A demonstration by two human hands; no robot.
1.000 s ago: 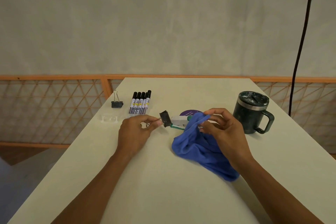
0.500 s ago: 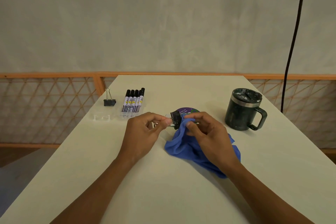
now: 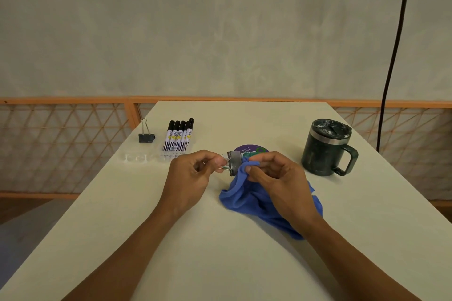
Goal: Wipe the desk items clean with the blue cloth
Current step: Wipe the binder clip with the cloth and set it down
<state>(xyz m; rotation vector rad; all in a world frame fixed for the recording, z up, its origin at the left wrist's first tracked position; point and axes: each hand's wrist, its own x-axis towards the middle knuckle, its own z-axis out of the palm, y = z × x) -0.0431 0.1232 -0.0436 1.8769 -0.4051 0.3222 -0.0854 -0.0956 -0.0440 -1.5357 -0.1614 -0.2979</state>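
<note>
My left hand [image 3: 189, 177] pinches the wire handles of a black binder clip [image 3: 234, 160] and holds it just above the table. My right hand [image 3: 276, 182] grips a bunched part of the blue cloth [image 3: 247, 199] and presses it against the clip's right side. The rest of the cloth trails on the table under my right wrist. A second black binder clip [image 3: 146, 137] stands at the far left. Beside it lies a pack of black markers [image 3: 178, 138]. A dark green lidded mug [image 3: 326, 146] stands at the right.
A purple round disc [image 3: 247, 148] lies on the cream table [image 3: 220, 252] behind the held clip. A small clear plastic piece [image 3: 135, 157] sits near the left edge. An orange lattice railing runs behind the table, and a black cable [image 3: 391, 56] hangs at the right.
My right hand has brought the cloth left onto the clip, where before it held the cloth apart from it. The clip has turned in my left hand.
</note>
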